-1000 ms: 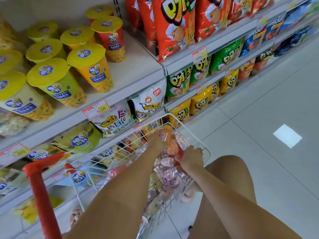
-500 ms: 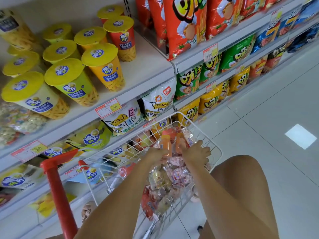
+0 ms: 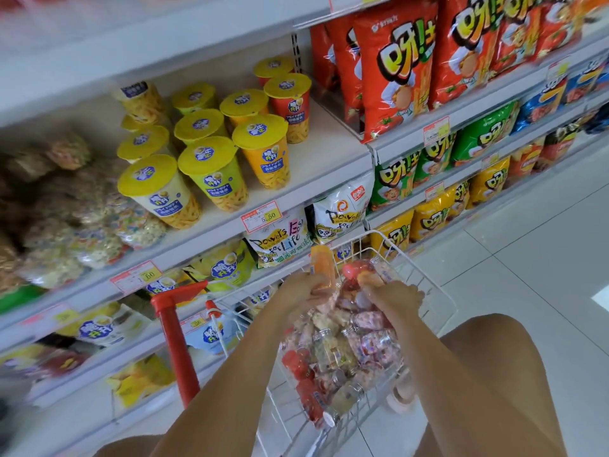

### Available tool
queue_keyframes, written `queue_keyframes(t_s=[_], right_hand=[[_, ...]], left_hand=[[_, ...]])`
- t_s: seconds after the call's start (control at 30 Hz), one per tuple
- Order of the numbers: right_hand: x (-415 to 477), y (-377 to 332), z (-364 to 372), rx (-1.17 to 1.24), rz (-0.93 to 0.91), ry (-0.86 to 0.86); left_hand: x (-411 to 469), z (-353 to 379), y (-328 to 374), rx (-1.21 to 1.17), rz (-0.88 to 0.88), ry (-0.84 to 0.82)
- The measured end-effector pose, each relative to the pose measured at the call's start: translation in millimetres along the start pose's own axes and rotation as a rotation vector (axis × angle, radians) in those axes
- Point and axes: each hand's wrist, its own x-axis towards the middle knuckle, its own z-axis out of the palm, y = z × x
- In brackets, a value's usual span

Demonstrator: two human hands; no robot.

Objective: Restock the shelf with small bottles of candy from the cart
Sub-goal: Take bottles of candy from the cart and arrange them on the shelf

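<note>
While our left hand (image 3: 304,288) grips an orange bottle (image 3: 323,267) and our right hand (image 3: 393,296) clutches more bottles over the cart (image 3: 438,291), overfull fingers could drop one.

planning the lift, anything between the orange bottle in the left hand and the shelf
Nothing visible blocks it. The left hand holds the orange plastic bottle above the white wire cart rim, but the white shelf is mostly filled with yellow-lidded snack cups.
</note>
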Motion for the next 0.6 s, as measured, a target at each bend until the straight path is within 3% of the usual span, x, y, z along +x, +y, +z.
queue_keyframes(t_s=[0.07,0.27,0.33,0.4,0.6], right_hand=[[-15.2,-7.8,-19.1,0.082,-0.119,-0.042],[-68.9,-39.2,-85.7,1.166,-0.29,-0.649],[-87.1,-47.6,-106.5,1.221,-0.44,-0.779],[-109.1,-58.6,-127.5,1.135,-0.611,-0.799],[-158.2,-85.6,-183.8,1.142,-0.883,-0.706]], left_hand=[[-16.1,-4.1,11.4,-0.044,0.034,-0.012],[-83.6,-13.7,64.2,-0.133,0.309,-0.035],[-104.2,-15.5,81.1,-0.1,0.397,0.017],[-124.0,-18.7,96.1,-0.083,0.479,0.083],[-185.1,-29.7,139.9,-0.083,0.707,0.106]])
